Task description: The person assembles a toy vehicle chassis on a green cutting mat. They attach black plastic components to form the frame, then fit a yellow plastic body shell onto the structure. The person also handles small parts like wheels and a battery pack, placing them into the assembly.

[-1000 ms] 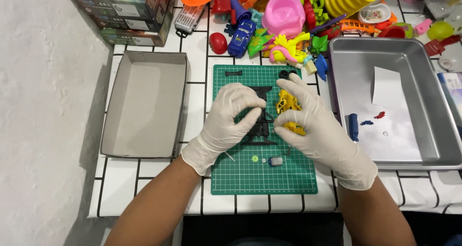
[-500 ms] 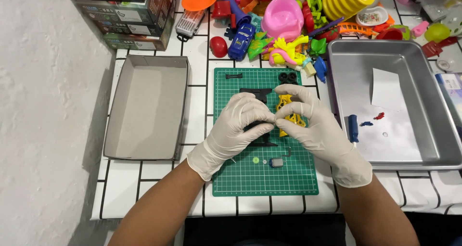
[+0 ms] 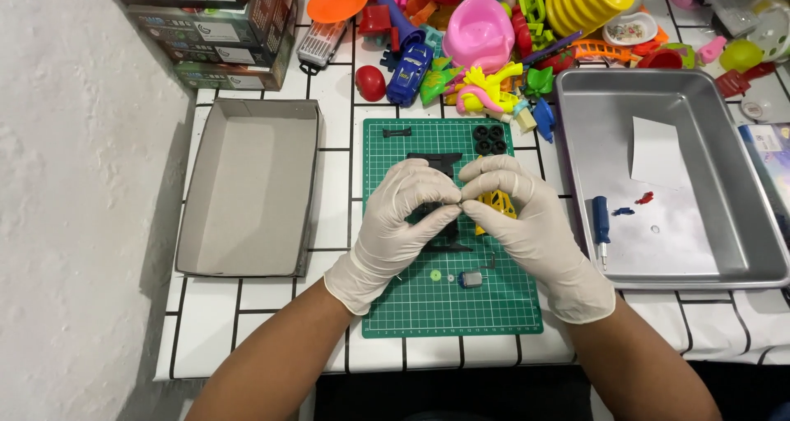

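A white tiled table (image 3: 255, 322) has bare room along its near edge. At left lies one empty grey cardboard tray (image 3: 247, 186); at right, one shallow metal baking pan (image 3: 708, 108) holding a white paper slip and a blue-handled screwdriver (image 3: 601, 227). A heap of colourful plastic toys (image 3: 485, 34) crowds the far edge. Between them sits one green cutting mat (image 3: 448, 306). Over it, the gloved left hand (image 3: 403, 215) and right hand (image 3: 518, 211) meet fingertip to fingertip, pinching something too small to tell, above black plastic parts (image 3: 436, 162) and a yellow plastic piece (image 3: 498, 203). Four small black wheels (image 3: 491, 139) sit far on the mat.
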